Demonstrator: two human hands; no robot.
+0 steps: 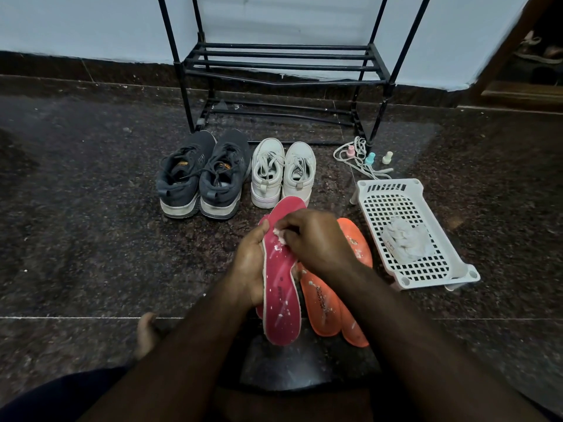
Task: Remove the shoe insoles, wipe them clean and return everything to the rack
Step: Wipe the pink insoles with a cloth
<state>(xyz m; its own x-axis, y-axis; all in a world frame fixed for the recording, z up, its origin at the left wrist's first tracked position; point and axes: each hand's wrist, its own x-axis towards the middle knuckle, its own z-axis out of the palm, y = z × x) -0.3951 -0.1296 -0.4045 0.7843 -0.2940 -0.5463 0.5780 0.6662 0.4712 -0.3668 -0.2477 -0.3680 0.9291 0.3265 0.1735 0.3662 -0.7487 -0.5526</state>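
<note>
1. A pink insole is held from below and along its left edge by the left hand, the thumb curled over the rim near the toe end.
2. A small white wad is pinched in the curled fingers of the right hand and pressed on the insole's upper half.
3. White smears and specks are seen down the insole's face, below the right hand.
4. Two orange insoles are laid on the floor just right of and under the right forearm, overlapping each other and spotted with white.
5. A second pink insole is partly seen beneath the held one; how it lies cannot be told.
6. Beyond the hands, a dark pair of shoes and a white pair are set side by side, heels toward the person.
7. The rack is stood against the wall past the shoes, its shelves bare.
8. Right of the right hand, a white basket with a crumpled cloth in it is placed on the floor.
9. Beyond the basket, laces and three small bottles are left near the rack's foot.
</note>
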